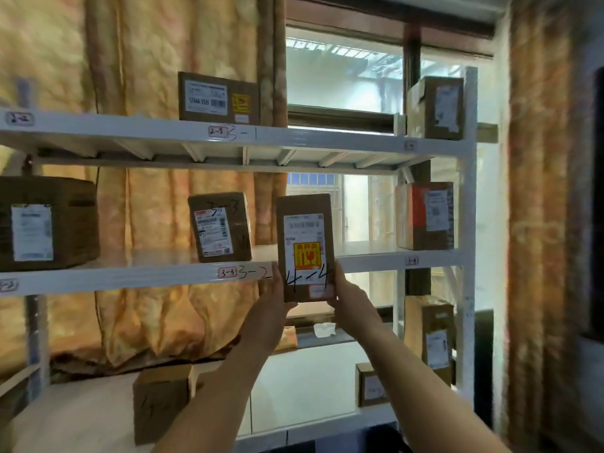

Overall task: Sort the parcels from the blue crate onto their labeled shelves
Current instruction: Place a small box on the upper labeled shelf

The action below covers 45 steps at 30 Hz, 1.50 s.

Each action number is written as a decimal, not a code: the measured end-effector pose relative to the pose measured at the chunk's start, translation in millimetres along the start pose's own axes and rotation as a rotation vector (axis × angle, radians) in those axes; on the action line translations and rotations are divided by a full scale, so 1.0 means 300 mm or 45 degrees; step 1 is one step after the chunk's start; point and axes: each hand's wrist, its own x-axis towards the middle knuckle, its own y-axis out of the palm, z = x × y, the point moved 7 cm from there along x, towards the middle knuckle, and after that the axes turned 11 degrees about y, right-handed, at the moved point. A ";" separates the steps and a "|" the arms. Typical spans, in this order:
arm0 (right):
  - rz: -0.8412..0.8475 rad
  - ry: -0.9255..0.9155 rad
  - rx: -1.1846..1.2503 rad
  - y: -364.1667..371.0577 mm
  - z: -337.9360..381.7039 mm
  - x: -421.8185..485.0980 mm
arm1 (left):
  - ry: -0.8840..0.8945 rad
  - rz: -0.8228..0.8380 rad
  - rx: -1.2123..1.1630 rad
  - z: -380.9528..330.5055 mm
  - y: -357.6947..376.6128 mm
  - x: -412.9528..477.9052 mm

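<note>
Two bare forearms reach up toward the white rack. The left hand clasps the lower left edge of the parcel, and the right hand clasps its lower right edge. The parcel is held upright, marked 4-4, in front of the middle shelf's front edge, just right of the 3-2 marking.

Top shelf: yellow-sticker box at mid-length, taped box at the right end.

Middle shelf: large box at the left end, box marked 3-3 near centre, orange-patched box at the right end.

Bottom shelf: plain box, small box, tall box at the right end.
</note>
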 end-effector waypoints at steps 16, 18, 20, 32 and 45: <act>0.084 0.322 0.056 0.465 -0.518 -0.219 | -0.140 0.234 0.238 0.311 0.473 -0.329; 0.113 0.325 0.033 0.522 -0.588 -0.191 | -0.139 0.295 0.255 0.363 0.550 -0.333; 0.161 0.325 0.018 0.583 -0.666 -0.162 | -0.169 0.351 0.260 0.426 0.633 -0.334; 0.345 0.397 0.051 0.948 -1.129 0.044 | -0.480 0.402 0.155 0.779 1.132 -0.298; 0.464 0.626 0.388 1.168 -1.266 0.009 | -0.555 0.439 0.012 0.895 1.321 -0.363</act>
